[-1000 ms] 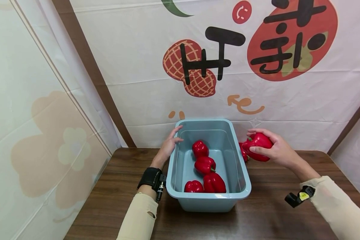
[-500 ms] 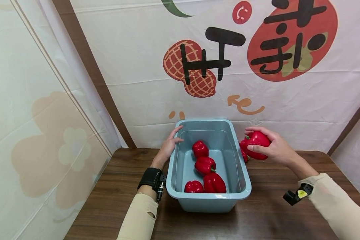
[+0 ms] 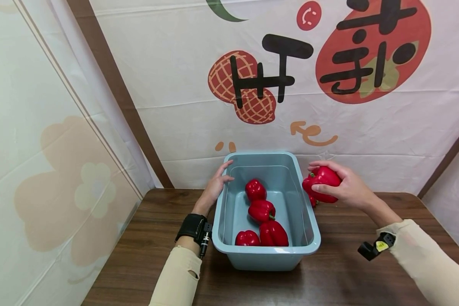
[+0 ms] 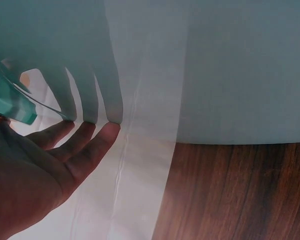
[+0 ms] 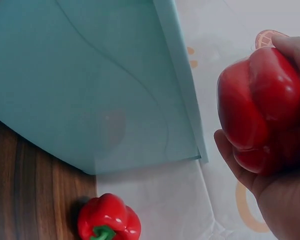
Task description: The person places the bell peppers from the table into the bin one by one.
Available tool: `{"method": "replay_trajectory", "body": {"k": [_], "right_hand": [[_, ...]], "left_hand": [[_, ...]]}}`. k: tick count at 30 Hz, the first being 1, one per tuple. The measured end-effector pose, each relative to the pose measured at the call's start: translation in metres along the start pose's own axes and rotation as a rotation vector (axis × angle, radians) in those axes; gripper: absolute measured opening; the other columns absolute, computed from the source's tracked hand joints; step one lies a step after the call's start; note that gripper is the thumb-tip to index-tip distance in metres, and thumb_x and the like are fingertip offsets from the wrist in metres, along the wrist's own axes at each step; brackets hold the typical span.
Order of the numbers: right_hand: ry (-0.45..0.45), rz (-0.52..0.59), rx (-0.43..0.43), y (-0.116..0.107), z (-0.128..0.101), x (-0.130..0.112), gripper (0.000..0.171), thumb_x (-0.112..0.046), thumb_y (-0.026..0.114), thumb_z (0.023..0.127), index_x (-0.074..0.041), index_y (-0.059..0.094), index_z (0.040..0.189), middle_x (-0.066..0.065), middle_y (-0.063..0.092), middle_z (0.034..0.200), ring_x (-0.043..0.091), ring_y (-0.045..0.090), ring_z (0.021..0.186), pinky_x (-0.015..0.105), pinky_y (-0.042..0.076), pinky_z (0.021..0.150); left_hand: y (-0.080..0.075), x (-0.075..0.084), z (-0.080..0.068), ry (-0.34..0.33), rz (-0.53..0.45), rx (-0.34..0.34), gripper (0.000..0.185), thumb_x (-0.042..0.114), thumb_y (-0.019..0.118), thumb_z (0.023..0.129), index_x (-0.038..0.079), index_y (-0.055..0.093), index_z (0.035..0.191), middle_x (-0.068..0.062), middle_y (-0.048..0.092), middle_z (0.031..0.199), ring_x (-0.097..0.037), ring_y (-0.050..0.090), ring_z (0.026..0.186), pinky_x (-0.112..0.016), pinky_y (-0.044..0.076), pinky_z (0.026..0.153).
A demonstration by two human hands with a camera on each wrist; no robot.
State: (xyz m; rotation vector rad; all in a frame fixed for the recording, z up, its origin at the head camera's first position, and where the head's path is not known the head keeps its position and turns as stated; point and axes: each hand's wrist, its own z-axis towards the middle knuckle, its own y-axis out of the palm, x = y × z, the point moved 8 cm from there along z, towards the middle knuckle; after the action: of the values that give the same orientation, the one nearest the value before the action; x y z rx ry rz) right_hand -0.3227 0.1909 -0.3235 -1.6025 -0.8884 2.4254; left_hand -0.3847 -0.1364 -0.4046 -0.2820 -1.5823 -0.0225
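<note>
Right-hand grip [image 3: 348, 189] curled round the red pepper [image 3: 321, 183], just beside the tub rim [image 3: 304, 199]. Left hand [image 3: 214, 187] flat, fingers straight, steadying the tub. Carry over the rim, lower among the peppers inside [image 3: 261, 210], then release.

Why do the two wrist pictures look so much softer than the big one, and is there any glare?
Head view: sharp, evenly lit, with a small glint on the bin rim. Left wrist view: the left hand and bin wall sit too close, so they blur. Right wrist view: the held pepper is soft-edged with pale sheen; the pepper on the table casts a faint shadow.
</note>
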Motion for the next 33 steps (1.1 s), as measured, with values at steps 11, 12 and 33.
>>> {"method": "replay_trajectory", "body": {"k": [11,12,33], "right_hand": [[0.010,0.024,-0.012,0.004,0.004,-0.002,0.066,-0.016,0.077,0.083,-0.015,0.047,0.142,0.012,0.049,0.138,0.036,0.044,0.122,0.033,0.058,0.074],[0.011,0.024,-0.013,0.004,0.004,-0.002,0.067,-0.016,0.078,0.083,-0.015,0.047,0.142,0.012,0.049,0.138,0.036,0.044,0.122,0.033,0.058,0.074],[-0.010,0.026,-0.046,0.018,0.015,-0.012,0.068,-0.018,0.079,0.081,-0.019,0.048,0.141,0.011,0.050,0.137,0.036,0.046,0.121,0.034,0.058,0.075]], "left_hand": [[0.000,0.001,-0.001,0.003,0.006,0.004,0.060,0.019,0.045,0.097,0.029,0.032,0.154,0.000,0.014,0.164,-0.034,0.030,0.136,-0.058,0.033,0.105],[0.000,0.000,-0.001,0.001,0.004,0.000,0.060,0.020,0.045,0.097,0.029,0.032,0.154,0.000,0.013,0.164,-0.034,0.030,0.136,-0.058,0.032,0.106],[0.001,0.001,-0.002,-0.024,-0.014,-0.030,0.060,0.019,0.043,0.099,0.028,0.028,0.157,-0.001,0.009,0.165,-0.036,0.028,0.138,-0.062,0.029,0.108]]}}
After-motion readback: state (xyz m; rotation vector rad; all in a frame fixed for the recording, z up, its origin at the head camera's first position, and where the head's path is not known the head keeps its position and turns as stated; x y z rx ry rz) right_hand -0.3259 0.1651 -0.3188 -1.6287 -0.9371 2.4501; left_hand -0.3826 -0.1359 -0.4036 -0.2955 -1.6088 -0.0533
